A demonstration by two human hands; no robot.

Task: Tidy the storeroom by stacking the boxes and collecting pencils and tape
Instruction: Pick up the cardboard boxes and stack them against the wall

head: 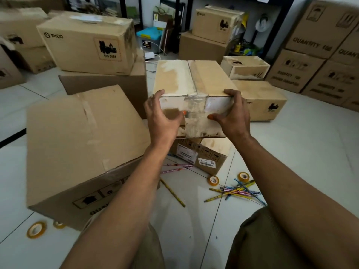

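A worn brown cardboard box (194, 90), patched with tape, is gripped at its near corners by both hands: the left hand (162, 113) and right hand (232, 113) are curled round its edges, thumbs pressed on the near face. It is held above a smaller labelled brown carton (202, 154) on the white tiled floor (291, 152). Scattered coloured pencils (235, 191) and yellowish tape rolls (213, 180) lie nearby.
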